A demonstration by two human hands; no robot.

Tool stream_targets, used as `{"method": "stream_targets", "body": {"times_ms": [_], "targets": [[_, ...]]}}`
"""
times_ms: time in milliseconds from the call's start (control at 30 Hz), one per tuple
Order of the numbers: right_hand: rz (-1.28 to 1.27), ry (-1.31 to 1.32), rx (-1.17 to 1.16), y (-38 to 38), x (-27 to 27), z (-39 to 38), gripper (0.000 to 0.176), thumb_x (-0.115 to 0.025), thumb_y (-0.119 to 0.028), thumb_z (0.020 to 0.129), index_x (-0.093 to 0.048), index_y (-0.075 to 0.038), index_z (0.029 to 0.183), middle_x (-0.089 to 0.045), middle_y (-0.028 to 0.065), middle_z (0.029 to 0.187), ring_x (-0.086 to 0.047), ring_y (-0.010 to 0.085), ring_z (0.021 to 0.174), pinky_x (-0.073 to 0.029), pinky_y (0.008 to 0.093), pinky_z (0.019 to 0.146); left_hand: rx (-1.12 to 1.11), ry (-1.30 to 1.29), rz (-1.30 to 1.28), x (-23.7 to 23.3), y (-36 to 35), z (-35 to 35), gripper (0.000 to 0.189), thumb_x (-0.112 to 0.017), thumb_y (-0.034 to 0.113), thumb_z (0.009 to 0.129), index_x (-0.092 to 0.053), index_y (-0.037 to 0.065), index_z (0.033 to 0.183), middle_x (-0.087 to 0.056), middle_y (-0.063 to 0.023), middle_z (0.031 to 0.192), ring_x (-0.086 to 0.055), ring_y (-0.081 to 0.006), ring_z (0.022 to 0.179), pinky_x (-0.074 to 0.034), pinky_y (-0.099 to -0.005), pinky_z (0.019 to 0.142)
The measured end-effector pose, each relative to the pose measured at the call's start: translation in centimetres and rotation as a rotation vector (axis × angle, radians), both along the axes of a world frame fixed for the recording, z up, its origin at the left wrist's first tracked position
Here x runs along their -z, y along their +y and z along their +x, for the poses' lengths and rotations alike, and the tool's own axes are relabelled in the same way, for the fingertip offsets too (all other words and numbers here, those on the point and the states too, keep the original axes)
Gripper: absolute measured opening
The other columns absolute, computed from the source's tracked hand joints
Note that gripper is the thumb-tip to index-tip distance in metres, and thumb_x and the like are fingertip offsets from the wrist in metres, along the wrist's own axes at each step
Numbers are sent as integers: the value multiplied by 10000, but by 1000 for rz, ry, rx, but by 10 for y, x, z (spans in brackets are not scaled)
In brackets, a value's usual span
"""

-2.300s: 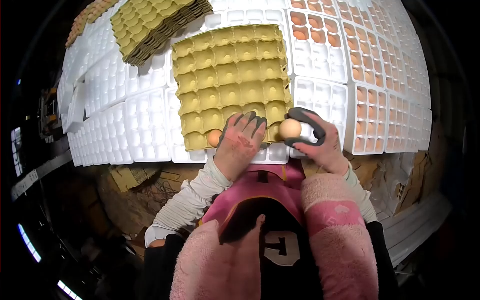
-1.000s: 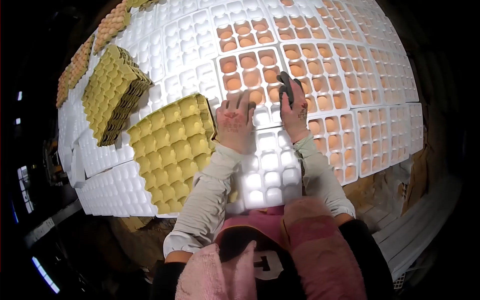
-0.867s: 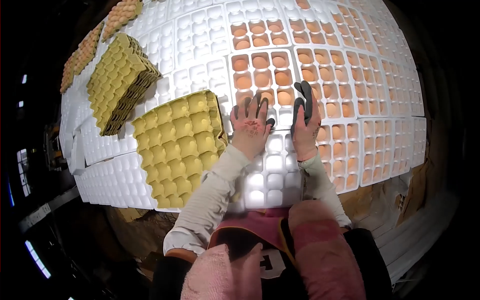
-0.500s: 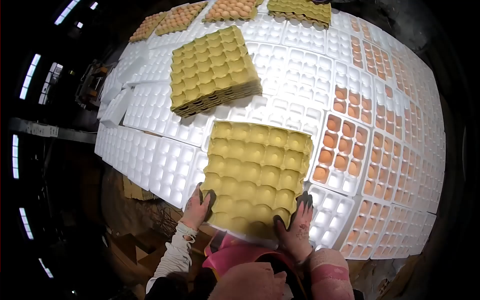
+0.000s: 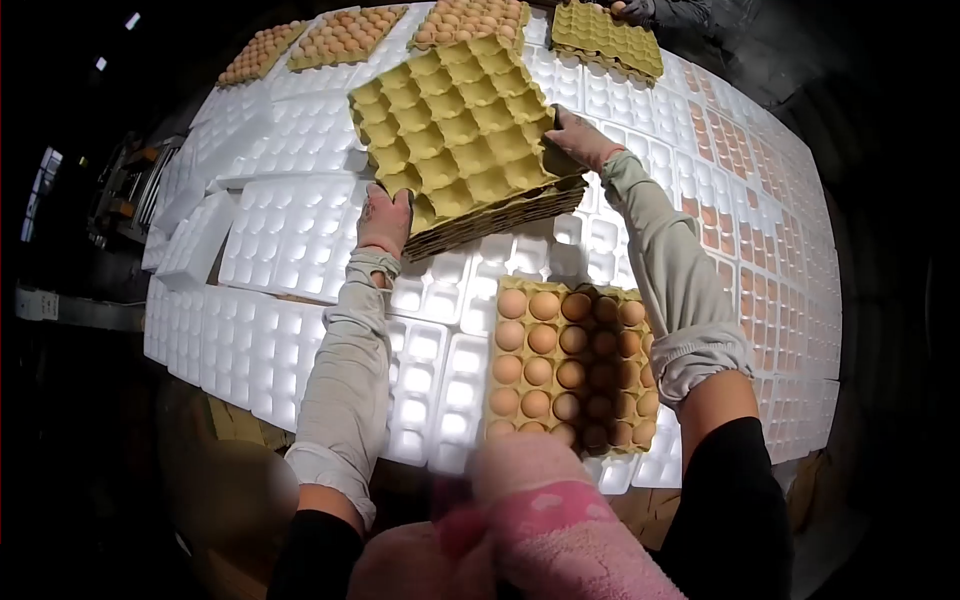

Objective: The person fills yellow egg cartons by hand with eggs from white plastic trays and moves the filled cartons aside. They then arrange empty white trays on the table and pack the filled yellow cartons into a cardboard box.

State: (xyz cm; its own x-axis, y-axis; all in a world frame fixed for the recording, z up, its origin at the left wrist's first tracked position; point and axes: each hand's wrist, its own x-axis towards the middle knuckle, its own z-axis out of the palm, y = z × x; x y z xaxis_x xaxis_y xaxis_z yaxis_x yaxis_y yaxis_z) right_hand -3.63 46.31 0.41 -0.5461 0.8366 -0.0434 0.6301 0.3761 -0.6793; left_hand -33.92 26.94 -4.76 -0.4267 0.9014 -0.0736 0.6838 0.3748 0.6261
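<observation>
The left hand (image 5: 384,218) and right hand (image 5: 580,138) hold opposite sides of a yellow tray (image 5: 450,125) over the tray stack (image 5: 500,218), fingers clamped on its edges. Nearer the person, an egg-filled tray (image 5: 540,284) overlies white trays (image 5: 415,385). The pale label (image 5: 37,304) is too small to read.

Surroundings were mostly dark, with a bright window (image 5: 40,195) and small lights (image 5: 132,20) at left, metal-framed equipment (image 5: 135,195), a pale beam (image 5: 75,308) and brown cardboard (image 5: 240,425) lower down.

Both arms reach forward, the left hand (image 5: 386,218) lower, the right hand (image 5: 580,138) farther out, fingers curled.
</observation>
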Motion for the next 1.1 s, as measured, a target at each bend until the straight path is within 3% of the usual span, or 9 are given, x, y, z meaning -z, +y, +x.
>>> {"method": "stream_targets", "body": {"times_ms": [167, 400, 533, 633, 733, 800, 867, 933, 1100], "targets": [[246, 230, 149, -65, -19, 25, 684, -665, -405, 842, -454, 14, 1341, -589, 222, 1240, -564, 346, 1153, -415, 354, 1007, -169, 575, 397, -31, -31, 41, 745, -546, 479, 895, -310, 25, 1436, -405, -235, 1403, -353, -428, 1300, -263, -521, 1081], [232, -524, -342, -232, -1, 84, 445, -747, -208, 747, -629, -36, 1140, -639, 124, 1166, -556, 307, 1137, -454, 389, 971, 826, 411, 149, -30, -97, 148, 682, -719, 329, 760, -473, 112, 1357, -568, -131, 1200, -502, -315, 1131, -305, -400, 1077], [-187, 338, 17, -239, -1, 114, 499, -743, -158, 759, -605, -34, 1222, -659, 96, 1123, -618, 180, 1016, -509, 316, 873, 953, 335, 193, -1, -86, 136, 667, -693, 349, 801, -460, 127, 1385, -625, -96, 1157, -536, -274, 1152, -330, -360, 1068], [-758, 811, 234, -235, -5, 127, 464, -709, -93, 764, -611, 18, 1203, -649, 33, 1087, -618, 135, 943, -501, 257, 823, 366, -1129, 182, -13, -100, 127, 545, -651, 49, 848, -476, 6, 1363, -628, -124, 1208, -623, -285, 1051, -487, -352, 953], [-276, 105, -142, -238, -9, 83, 459, -699, -180, 794, -596, -59, 1225, -678, 102, 1006, -654, 174, 862, -518, 300, 740, 44, -1837, 309, -27, -106, 122, 432, -621, -26, 866, -511, -55, 1283, -638, -129, 1092, -612, -216, 1017, -510, -319, 925], [347, -321, -355, -249, 10, 61, 464, -710, -265, 750, -584, -64, 1148, -645, 100, 863, -632, 281, 855, -516, 362, 692, 348, -643, 478, -1, -115, 121, 192, -671, 70, 872, -616, -32, 1026, -650, -76, 932, -636, -164, 845, -552, -293, 737], [306, -63, -212, -248, 29, 73, 483, -692, -220, 778, -576, -61, 1220, -664, 84, 884, -644, 222, 822, -523, 329, 704, 307, -1393, 102, 10, -118, 106, 234, -705, 166, 862, -620, -6, 996, -653, -45, 886, -625, -142, 761, -512, -267, 630], [-411, 537, 34, -254, -3, 95, 526, -663, -171, 815, -537, -53, 1312, -678, 49, 957, -635, 141, 819, -519, 274, 723, 785, 42, 84, -38, -126, 135, 442, -727, 340, 776, -631, 49, 1095, -627, -85, 1116, -655, -261, 858, -521, -364, 689], [-668, 485, 63, -265, -25, 122, 473, -676, -174, 811, -589, -71, 1264, -633, 51, 1111, -623, 162, 743, -513, 259, 652, 825, -60, 121, -7, -124, 130, 569, -732, 295, 763, -544, 99, 1263, -626, -89, 1172, -642, -297, 788, -519, -342, 706]]}}
